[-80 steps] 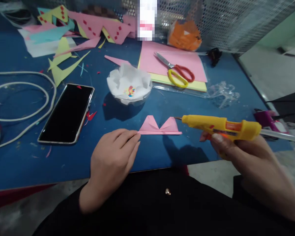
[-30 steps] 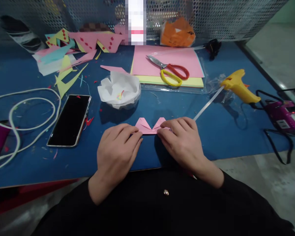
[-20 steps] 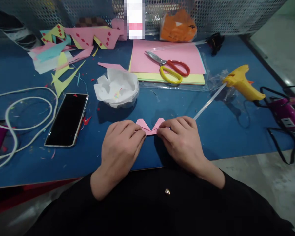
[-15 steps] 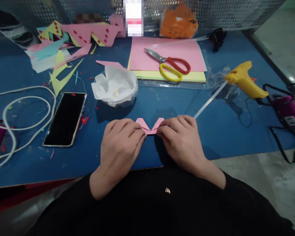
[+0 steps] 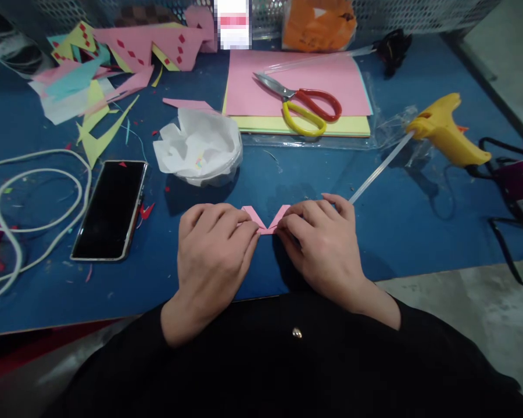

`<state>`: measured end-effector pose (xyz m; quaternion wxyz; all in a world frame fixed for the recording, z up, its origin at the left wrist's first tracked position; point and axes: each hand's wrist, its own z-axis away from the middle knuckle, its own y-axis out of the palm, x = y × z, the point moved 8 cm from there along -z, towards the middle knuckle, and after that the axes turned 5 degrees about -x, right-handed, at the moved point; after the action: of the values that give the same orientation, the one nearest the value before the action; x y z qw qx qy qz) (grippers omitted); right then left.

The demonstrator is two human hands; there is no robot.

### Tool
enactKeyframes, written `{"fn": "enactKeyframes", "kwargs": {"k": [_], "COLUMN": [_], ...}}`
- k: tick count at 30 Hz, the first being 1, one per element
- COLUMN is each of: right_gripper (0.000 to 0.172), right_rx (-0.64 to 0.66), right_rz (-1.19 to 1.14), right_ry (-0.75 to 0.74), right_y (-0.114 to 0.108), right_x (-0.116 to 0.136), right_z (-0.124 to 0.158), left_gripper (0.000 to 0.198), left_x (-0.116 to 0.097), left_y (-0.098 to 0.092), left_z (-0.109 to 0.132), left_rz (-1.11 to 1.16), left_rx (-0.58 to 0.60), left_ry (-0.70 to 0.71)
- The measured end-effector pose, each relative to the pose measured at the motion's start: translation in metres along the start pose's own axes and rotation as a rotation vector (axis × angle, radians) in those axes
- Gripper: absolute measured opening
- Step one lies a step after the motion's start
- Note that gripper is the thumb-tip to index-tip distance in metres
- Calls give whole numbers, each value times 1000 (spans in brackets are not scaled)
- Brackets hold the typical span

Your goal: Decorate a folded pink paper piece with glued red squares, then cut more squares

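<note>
A small piece of folded pink paper (image 5: 268,230) lies between my hands near the table's front edge, its two upper flaps meeting in a V. My left hand (image 5: 218,249) pinches its left end between closed fingers. At the right end, my right hand (image 5: 325,247) grips the paper with thumb and fingertips. The outer ends of the paper are hidden under my fingers. Just beyond my left hand stands a bowl-shaped white paper holder (image 5: 218,171) with tiny scraps inside.
Scissors (image 5: 303,107) lie on stacked coloured paper (image 5: 239,93). A yellow glue gun (image 5: 451,130) with a clear glue stick is at the right. On the left are a phone (image 5: 108,212), a white cable (image 5: 15,244) and cut paper scraps (image 5: 98,113). An orange packet (image 5: 318,26) stands behind.
The view has shifted slightly. My hands still hold the pink paper, and its flaps look pressed a little flatter. Some fingers of my right hand have lifted slightly.
</note>
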<state>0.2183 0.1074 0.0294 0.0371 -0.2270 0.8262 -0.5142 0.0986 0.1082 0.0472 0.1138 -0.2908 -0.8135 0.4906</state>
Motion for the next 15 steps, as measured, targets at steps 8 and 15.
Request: {"fn": "enactKeyframes", "kwargs": {"k": [8,15], "right_gripper": [16,14], "right_rx": [-17,-49], "right_rz": [33,34], "right_ry": [-12,11], "right_y": [1,3], "right_x": [1,-2], "right_z": [1,2], "left_gripper": [15,25], "left_x": [-12,-19], "left_y": [0,0], "left_z": [11,23], "left_rz": [-39,-66], "left_rx": [91,43], "left_ry": [133,219]}}
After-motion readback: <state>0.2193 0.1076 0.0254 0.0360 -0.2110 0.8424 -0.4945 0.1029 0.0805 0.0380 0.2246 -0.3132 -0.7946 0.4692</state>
